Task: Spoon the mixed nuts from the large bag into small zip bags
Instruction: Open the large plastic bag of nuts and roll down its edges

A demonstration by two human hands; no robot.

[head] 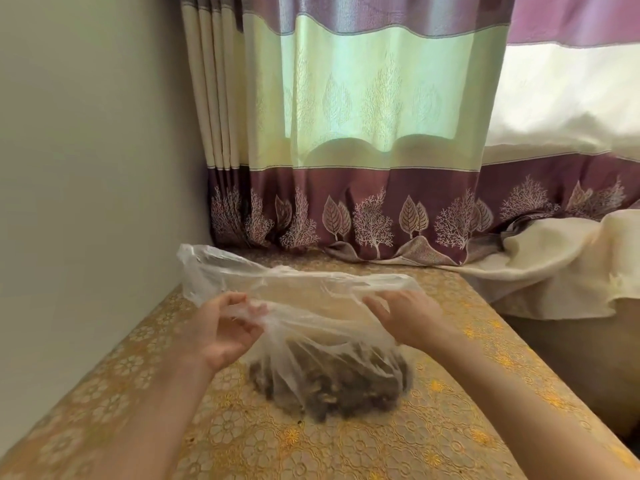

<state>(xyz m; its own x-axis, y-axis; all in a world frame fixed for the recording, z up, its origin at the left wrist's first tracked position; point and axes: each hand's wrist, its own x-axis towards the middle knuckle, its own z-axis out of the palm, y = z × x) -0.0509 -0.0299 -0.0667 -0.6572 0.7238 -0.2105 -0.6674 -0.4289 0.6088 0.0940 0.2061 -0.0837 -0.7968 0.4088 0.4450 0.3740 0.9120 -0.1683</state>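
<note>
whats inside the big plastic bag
A brown heap of nuts lies at the bottom of the bag. The crinkled film blurs them, so single kinds cannot be told.

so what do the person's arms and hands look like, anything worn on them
Both forearms are bare as far as the frame shows, with no sleeves in view. The left hand and right hand wear no gloves, and no rings, watch or bracelet show. The picture is slightly blurred.

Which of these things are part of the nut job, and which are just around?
Job: large bag; mixed nuts inside it; left hand and right hand gripping its mouth.
Just around: curtain; cream cloth; table.
</note>
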